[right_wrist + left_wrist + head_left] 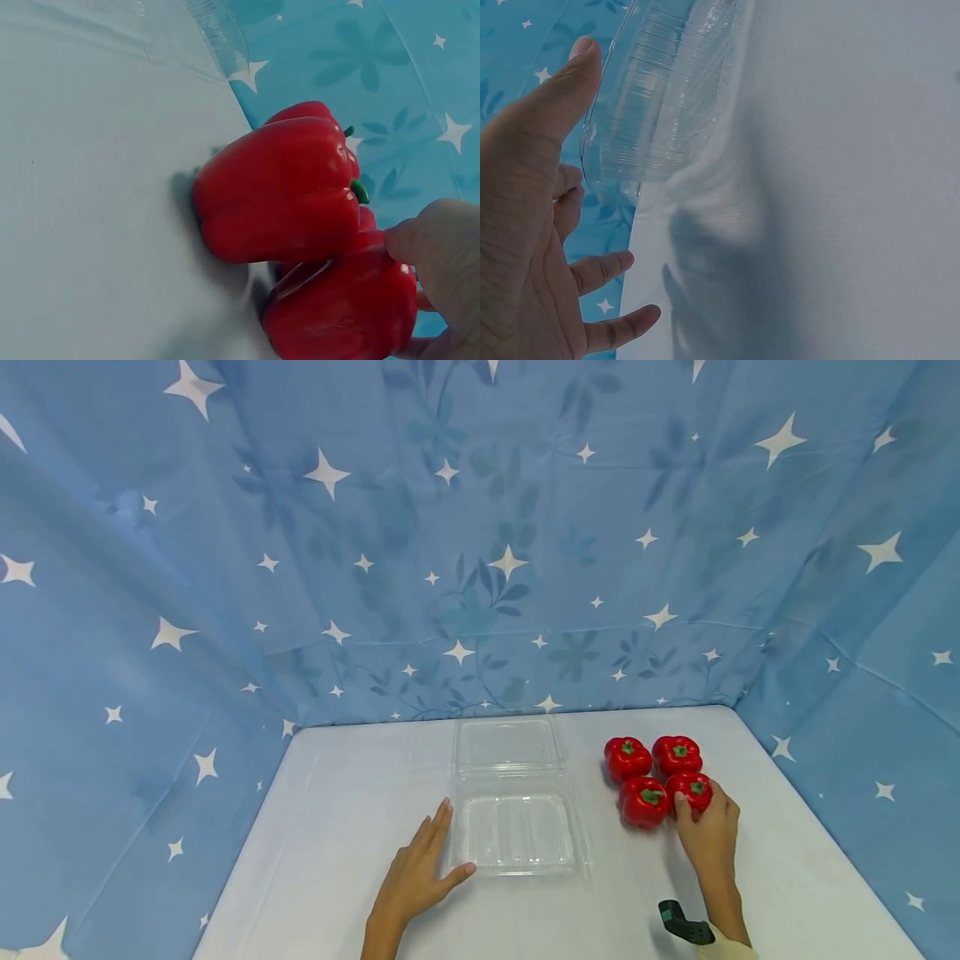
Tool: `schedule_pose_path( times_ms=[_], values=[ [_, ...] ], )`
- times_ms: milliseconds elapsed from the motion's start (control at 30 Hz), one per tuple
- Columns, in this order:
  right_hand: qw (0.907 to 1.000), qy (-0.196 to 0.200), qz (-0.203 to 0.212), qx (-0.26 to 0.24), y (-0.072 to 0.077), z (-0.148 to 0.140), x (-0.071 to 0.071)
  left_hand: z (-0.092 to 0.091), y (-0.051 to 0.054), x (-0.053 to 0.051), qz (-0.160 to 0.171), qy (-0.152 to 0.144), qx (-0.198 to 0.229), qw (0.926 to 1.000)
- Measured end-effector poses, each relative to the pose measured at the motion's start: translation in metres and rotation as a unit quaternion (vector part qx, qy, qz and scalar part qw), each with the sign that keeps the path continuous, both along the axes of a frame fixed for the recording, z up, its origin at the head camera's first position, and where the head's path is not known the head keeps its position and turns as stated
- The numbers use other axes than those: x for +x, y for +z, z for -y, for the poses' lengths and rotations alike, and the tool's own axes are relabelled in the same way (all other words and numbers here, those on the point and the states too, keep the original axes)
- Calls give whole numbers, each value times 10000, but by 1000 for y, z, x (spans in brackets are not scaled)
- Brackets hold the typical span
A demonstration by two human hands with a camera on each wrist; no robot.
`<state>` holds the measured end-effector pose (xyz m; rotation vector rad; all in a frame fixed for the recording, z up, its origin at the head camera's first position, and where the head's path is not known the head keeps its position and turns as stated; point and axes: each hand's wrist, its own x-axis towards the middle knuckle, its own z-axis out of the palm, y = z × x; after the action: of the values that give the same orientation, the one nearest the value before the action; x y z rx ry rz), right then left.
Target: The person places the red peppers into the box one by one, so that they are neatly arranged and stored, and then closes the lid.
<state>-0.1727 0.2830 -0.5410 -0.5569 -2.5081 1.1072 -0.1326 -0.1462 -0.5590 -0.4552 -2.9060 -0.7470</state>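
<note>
A red bell pepper (688,791) is at the near right corner of a close cluster of four, toward the right side of the white tabletop (360,793); the right hand (708,835) grips it, thumb on its near left side and fingers around its right; the other three peppers (643,802) sit just beside it, green stems upward; a dark band (684,925) shows near the right wrist; left of the peppers lies a clear plastic container (517,835), its lid (508,745) folded open at the far side; at its left edge the left hand (420,872) is spread, fingers extended and thumb apart, though I cannot tell whether it touches; behind everything hangs a blue curtain (420,610) with white stars and leaf patterns.
</note>
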Motion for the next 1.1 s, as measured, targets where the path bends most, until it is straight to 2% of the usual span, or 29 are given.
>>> schedule_pose_path(
  times_ms=[400, 800, 1100],
  values=[
    [9998, -117, -47, -168, -5, -7, -3, -4, -8, 5, 59, 28, 121, 9999],
    [9964, -408, 415, -611, -8, -8, -4, -2, -9, 4, -164, -20, 59, 9998],
    [9937, -593, 235, -919, -4, -9, 0, -3, -8, 4, 32, 90, 183, 9998]
  ],
)
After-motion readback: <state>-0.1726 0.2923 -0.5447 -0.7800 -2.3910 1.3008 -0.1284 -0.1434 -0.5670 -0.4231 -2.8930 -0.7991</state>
